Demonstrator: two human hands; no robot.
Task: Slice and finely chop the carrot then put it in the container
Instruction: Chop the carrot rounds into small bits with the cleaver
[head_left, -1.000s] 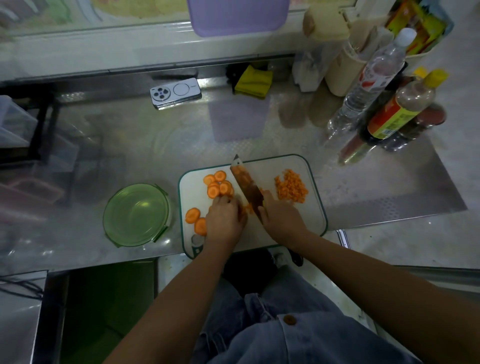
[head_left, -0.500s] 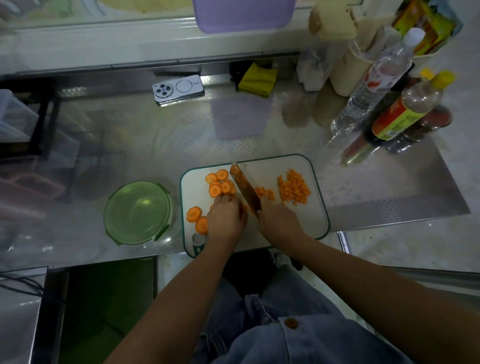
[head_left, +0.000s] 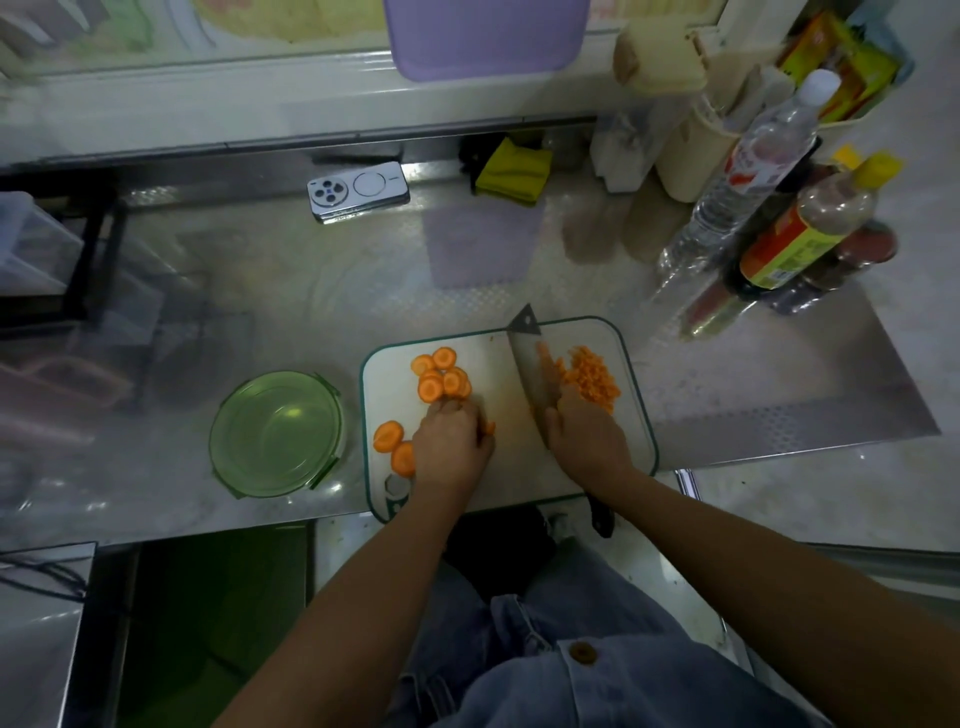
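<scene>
Right hand (head_left: 587, 441) grips the knife (head_left: 527, 364), blade against the chopped pile (head_left: 589, 376) at the board's (head_left: 514, 467) 2 o'clock. Left hand (head_left: 449, 447) curls over a carrot bit (head_left: 488, 429) mid-board. Slices (head_left: 439, 376) lie at 10 and 8 o'clock, and the container (head_left: 275, 431) sits empty at the board's 9 o'clock. Assessment: slices are light, stiff and likely slick; pin them flat from above, fingertips tucked.

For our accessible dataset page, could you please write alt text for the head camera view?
Seen from above, a person's right hand grips a cleaver on a white cutting board, its blade beside a pile of chopped carrot. The left hand rests curled by round carrot slices; a round green container sits on the steel counter left of the board.
</scene>
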